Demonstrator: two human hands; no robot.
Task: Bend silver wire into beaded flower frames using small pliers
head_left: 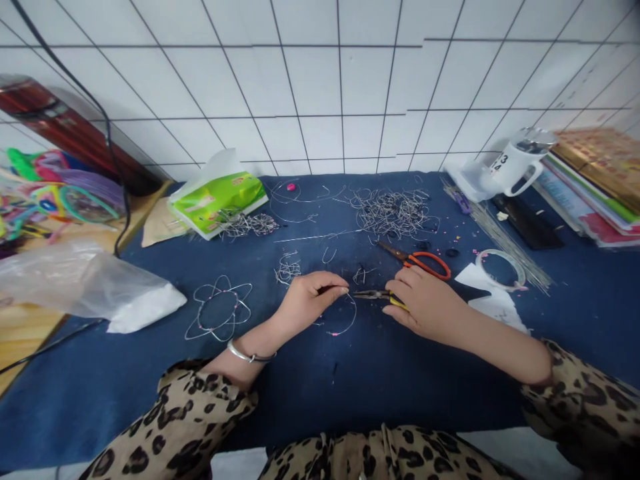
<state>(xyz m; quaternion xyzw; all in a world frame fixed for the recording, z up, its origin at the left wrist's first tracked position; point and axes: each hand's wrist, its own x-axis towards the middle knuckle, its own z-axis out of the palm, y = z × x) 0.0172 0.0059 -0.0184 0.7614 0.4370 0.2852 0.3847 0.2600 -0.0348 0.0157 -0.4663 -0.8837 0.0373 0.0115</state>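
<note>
Work was on a table covered in blue cloth, its far edge against a tiled wall. The left hand pinched a bent wire between thumb and fingers, at about mid-width of the table. The wire curved down toward the near edge, with pink beads on its lower part. The right hand was closed around the handles of the pliers, tips pointing at the left fingertips; could not tell whether they touched the wire.

Scissors with orange handles lay just beyond the right hand, blades toward the far edge. A large tangle of wire pieces lay near the far edge, right of middle. A flower-shaped wire piece lay flat toward the left edge, near the left wrist. A green tissue pack was by the far left corner. Toward the far right corner: a white mug and, beside it, stacked books. A wire coil lay nearer, touching white paper.
</note>
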